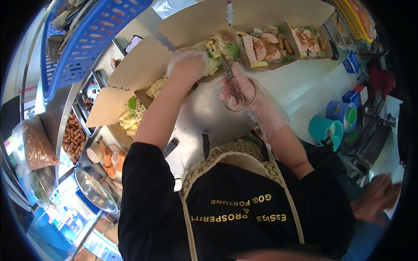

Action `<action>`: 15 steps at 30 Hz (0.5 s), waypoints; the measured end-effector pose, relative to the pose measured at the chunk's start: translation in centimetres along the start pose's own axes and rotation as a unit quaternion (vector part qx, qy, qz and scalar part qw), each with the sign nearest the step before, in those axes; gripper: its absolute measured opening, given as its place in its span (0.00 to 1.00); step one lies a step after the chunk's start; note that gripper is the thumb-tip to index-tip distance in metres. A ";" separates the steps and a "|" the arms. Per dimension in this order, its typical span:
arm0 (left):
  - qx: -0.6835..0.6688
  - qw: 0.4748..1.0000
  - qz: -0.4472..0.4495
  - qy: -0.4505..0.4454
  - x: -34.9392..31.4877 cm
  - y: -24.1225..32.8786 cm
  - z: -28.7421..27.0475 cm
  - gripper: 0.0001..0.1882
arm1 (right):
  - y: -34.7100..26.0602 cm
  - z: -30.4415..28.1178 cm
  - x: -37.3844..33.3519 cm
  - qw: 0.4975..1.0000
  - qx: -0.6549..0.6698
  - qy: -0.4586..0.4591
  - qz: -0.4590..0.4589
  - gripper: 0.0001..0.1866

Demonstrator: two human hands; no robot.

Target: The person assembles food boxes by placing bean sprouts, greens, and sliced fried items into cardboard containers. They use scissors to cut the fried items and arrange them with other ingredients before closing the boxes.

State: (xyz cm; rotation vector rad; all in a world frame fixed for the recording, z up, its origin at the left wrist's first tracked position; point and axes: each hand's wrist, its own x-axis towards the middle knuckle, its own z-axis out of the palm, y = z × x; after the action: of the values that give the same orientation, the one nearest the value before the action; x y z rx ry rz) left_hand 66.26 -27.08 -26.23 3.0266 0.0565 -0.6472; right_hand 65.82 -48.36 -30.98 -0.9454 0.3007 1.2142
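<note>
My right hand (pixel 238 89), in a clear plastic glove, grips a pair of scissors (pixel 229 74) by the handles. The blades point away from me, into an open brown cardboard box. In that box lie thin noodles (pixel 223 45), pale chopped pieces and green leaves. My left hand (pixel 188 64), also gloved, reaches over the box's left part, and its fingers are hidden. To the right, a box holds sliced pale sausage (pixel 258 47) and brown fried rolls (pixel 286 46); another like it follows. Nearer on the left, a box holds yellowish pieces (pixel 128 122) with noodles and herbs.
A blue plastic basket (pixel 93 43) stands at upper left. Metal trays hold fried rolls (pixel 74 138); a steel bowl (pixel 93 189) sits lower. Teal (pixel 320 130) and blue tubs stand right. Another person's blurred hand (pixel 376 198) shows at lower right.
</note>
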 end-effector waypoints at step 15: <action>-0.224 0.961 -0.093 0.130 -14.0 -3.4 4.0 0.19 | 7.4 0.7 -3.6 0.569 -0.783 0.124 -0.217 0.21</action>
State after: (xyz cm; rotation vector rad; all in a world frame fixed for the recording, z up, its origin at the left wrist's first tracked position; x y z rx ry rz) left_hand 51.69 -24.28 -24.31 2.6558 0.4388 -0.1987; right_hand 57.76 -49.93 -31.52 -2.5383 -1.0093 0.5976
